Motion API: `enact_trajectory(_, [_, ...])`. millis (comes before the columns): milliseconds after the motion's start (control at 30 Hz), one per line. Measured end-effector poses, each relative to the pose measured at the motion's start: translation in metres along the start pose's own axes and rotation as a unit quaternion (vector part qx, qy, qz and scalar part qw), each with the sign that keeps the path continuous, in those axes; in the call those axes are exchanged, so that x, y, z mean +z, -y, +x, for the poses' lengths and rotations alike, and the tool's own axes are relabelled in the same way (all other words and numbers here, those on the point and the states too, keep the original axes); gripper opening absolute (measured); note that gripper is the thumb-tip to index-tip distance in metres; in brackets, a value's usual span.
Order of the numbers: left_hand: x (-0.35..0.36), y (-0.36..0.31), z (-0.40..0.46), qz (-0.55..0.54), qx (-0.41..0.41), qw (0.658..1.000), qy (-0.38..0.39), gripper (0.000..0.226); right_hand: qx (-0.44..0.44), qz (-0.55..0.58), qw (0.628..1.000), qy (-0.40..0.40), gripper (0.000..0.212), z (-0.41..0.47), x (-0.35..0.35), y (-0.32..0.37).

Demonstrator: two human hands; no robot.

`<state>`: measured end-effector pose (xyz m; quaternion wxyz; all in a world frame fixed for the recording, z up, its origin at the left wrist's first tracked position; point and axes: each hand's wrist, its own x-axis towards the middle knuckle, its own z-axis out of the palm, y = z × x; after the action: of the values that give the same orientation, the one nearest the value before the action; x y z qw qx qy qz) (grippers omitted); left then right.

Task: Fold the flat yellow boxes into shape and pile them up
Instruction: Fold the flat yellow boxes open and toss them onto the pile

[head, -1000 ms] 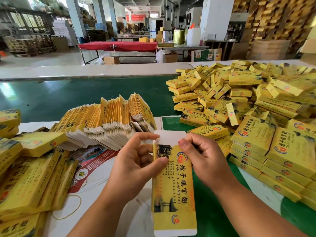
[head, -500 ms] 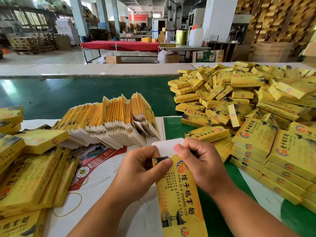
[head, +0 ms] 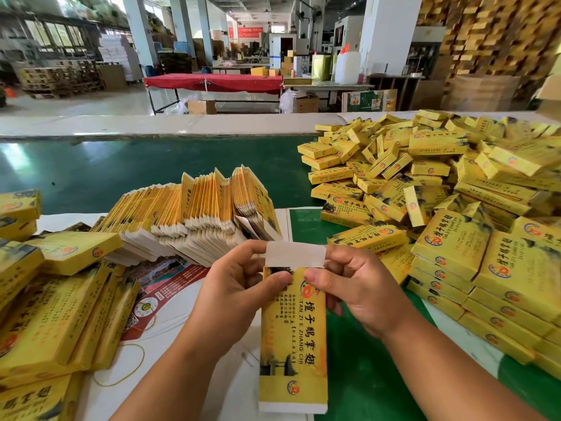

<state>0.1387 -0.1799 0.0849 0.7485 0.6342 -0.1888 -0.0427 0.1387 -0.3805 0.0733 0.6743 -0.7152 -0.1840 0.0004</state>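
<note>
Pinching the yellow box point(head: 293, 335) at its top corners, the left hand point(head: 239, 287) and right hand point(head: 358, 287) fold its white flap point(head: 295, 254) inward (finished pile point(head: 455, 214) just right of the grip).

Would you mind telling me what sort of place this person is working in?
Most likely a packaging workshop or factory floor: a big heap of folded yellow boxes, bundles of flat box blanks on the green worktable, and stacked pallets behind.
</note>
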Motion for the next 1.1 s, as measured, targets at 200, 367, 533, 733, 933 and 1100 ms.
enact_trajectory(200, [0.0011,-0.0005,-0.0004,-0.003,0.002,1.0,-0.018,0.009,-0.03,-0.021,0.999,-0.013,0.026,-0.0024,0.0019,0.0005])
enact_trajectory(367, [0.0003,-0.0012,-0.0014,0.001,-0.01,1.0,-0.027,0.007,-0.022,-0.027,0.999,-0.012,0.024,-0.0033,0.0028,0.0013])
enact_trajectory(533, [0.0024,-0.0037,-0.0029,0.019,-0.05,0.998,-0.028,0.037,-0.009,-0.038,0.999,-0.028,0.022,-0.0041,0.0048,0.0018])
enact_trajectory(733, [0.001,-0.0021,-0.0013,0.021,-0.09,0.995,-0.043,0.025,0.004,-0.025,1.0,-0.006,0.039,-0.0032,0.0069,0.004])
enact_trajectory(933, [0.0025,0.0005,-0.0004,0.038,-0.09,0.994,-0.05,0.014,0.024,-0.038,0.999,-0.018,0.052,-0.0027,0.008,0.0036])
enact_trajectory(1100, [0.0026,0.0003,-0.0008,0.041,-0.088,0.994,-0.056,0.01,0.033,-0.072,0.996,-0.038,0.024,-0.0023,0.0084,0.0018])
